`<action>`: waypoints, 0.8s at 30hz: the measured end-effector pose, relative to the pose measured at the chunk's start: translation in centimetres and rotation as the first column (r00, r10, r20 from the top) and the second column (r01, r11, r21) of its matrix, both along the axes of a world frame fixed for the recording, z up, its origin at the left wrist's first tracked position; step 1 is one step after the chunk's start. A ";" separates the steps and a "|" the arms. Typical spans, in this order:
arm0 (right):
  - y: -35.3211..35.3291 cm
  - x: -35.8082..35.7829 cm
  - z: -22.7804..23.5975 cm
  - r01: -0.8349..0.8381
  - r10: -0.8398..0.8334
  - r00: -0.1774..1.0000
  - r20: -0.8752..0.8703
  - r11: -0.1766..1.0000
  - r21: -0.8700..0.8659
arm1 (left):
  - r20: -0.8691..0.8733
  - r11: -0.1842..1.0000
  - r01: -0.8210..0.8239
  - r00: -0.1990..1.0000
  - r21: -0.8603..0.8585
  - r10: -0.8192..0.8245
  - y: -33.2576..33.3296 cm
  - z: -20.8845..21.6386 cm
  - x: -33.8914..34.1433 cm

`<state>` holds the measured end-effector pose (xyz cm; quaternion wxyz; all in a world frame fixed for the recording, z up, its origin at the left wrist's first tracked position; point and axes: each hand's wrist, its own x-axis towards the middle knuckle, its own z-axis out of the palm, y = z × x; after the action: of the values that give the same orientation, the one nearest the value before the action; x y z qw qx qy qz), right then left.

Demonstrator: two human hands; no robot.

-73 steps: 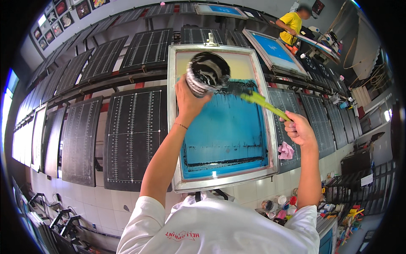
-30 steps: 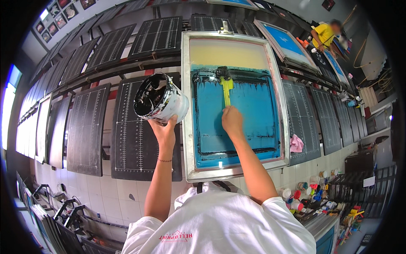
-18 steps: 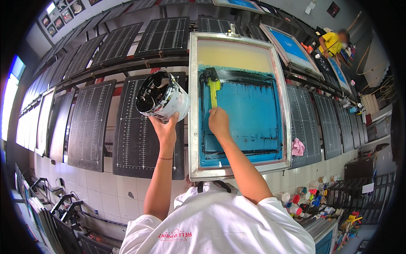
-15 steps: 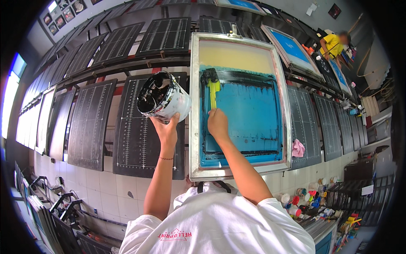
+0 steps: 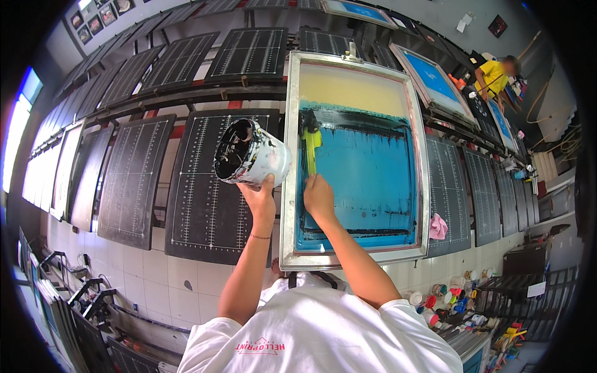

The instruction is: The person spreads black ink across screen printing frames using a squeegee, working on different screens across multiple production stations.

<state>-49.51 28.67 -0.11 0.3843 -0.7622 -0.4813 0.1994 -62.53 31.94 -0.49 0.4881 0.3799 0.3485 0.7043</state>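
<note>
My left hand [image 5: 259, 196] grips a white ink tub [image 5: 271, 156] from below, left of the framed screen. The tub is tilted with its mouth to the left, and black ink coats its inside and rim. In my right hand [image 5: 319, 199] is the handle of a yellow-green spatula [image 5: 312, 149], its head smeared with black ink at the screen's upper left. The printing screen [image 5: 373, 180] has blue mesh inside a metal frame [image 5: 425, 199], with a yellowish band at the far end. Black ink lies in a thick band across the far part and along the edges.
Black printing boards [image 5: 134, 180] with white ruled marks stand in rows on both sides. A pink cloth [image 5: 438, 227] lies on the board to the right. Several ink pots [image 5: 444, 298] crowd the lower right. Far right, a person in a yellow shirt [image 5: 489, 76] is at work.
The tub has come slightly right and nearer, tilting further over. The spatula's head has moved down a little along the screen's left side, and my right hand has come nearer with it.
</note>
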 end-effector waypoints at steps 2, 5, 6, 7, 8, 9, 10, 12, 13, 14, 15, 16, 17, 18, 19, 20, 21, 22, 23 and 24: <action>0.6 0.2 -0.5 -0.038 0.038 0.999 -0.021 0.999 0.023 | 0.001 1.000 -0.012 1.000 0.007 0.012 -0.1 -0.4 0.2; 1.3 1.6 -2.2 -0.031 0.042 0.964 -0.262 0.998 0.048 | 0.025 1.000 0.011 1.000 -0.008 -0.011 -0.5 -0.2 1.3; 1.6 1.4 -1.8 -0.033 0.050 0.925 -0.376 0.998 0.051 | 0.015 1.000 0.013 1.000 -0.013 -0.013 -0.6 -0.4 1.3; 1.7 1.1 -1.4 -0.022 0.041 0.865 -0.501 0.999 0.044 | 0.004 1.000 0.016 1.000 -0.018 -0.016 -0.7 -0.5 1.2; 1.8 0.8 -1.0 -0.011 0.030 0.787 -0.616 0.999 0.035 | 0.003 1.000 0.013 1.000 -0.023 -0.013 -0.8 -0.6 1.1; 1.8 0.3 -0.1 -0.001 0.017 0.696 -0.718 1.000 0.022 | 0.002 0.999 0.011 1.000 -0.030 -0.011 -0.8 -1.1 1.0; 1.8 0.0 0.7 0.001 0.010 0.640 -0.768 1.000 0.014 | 0.001 0.999 0.012 1.000 -0.035 -0.012 -0.9 -1.1 1.0; 2.1 -0.2 1.9 0.003 -0.004 0.518 -0.856 1.000 -0.004 | -0.005 0.999 0.004 1.000 -0.046 -0.004 -1.1 -1.1 1.0; 2.2 -0.2 2.2 0.014 -0.007 0.468 -0.884 1.000 0.000 | -0.009 0.999 0.000 1.000 -0.051 0.000 -1.2 -1.0 1.0; 2.4 -0.2 2.6 0.025 -0.008 0.417 -0.909 1.000 0.002 | -0.011 0.999 0.002 1.000 -0.052 -0.003 -1.2 -0.9 0.9; 2.5 -0.1 2.7 0.035 -0.007 0.365 -0.931 0.999 0.006 | -0.013 0.999 0.004 1.000 -0.051 -0.004 -1.2 -0.7 0.9; 2.7 0.3 2.7 0.036 -0.011 0.286 -0.958 0.999 0.000 | -0.014 0.999 0.005 1.000 -0.051 -0.006 -1.2 -0.5 0.8; 2.9 1.0 2.8 0.038 -0.014 0.205 -0.979 0.999 -0.007 | -0.036 0.999 -0.003 0.999 -0.039 0.001 -1.2 -0.3 0.6; 3.0 1.6 2.9 0.039 -0.018 0.122 -0.992 0.999 -0.013 | -0.058 1.000 -0.009 0.998 -0.026 0.008 -1.1 0.5 0.4; 2.8 2.4 3.1 0.034 0.001 0.078 -0.997 0.999 0.004 | -0.080 1.000 -0.015 0.997 -0.013 0.013 -0.8 1.3 0.2; 2.6 3.3 3.2 0.031 0.019 0.034 -0.999 0.999 0.020 | -0.132 1.000 -0.003 0.991 -0.020 0.001 -0.4 1.8 -0.1; 2.5 4.2 4.0 0.024 0.043 -0.008 -0.999 0.999 0.043 | -0.182 1.000 0.003 0.983 -0.021 -0.007 0.1 2.5 -0.6; 2.3 5.2 4.6 0.013 0.050 0.008 -0.999 0.999 0.050 | -0.230 1.000 0.011 0.973 -0.025 -0.017 0.8 2.9 -1.0; 2.2 6.4 5.2 0.003 0.056 0.024 -0.998 0.998 0.056 | -0.277 0.999 0.007 0.961 -0.044 -0.019 1.6 3.2 -1.1; 1.9 7.6 6.0 -0.007 0.064 0.040 -0.997 0.998 0.063 | -0.340 0.999 0.008 0.940 -0.035 -0.019 2.3 3.4 -1.1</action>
<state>-41.93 30.54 5.94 0.6207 -0.3917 -0.1037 0.6712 -63.62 34.27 2.89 0.4315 0.4903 0.4364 0.6188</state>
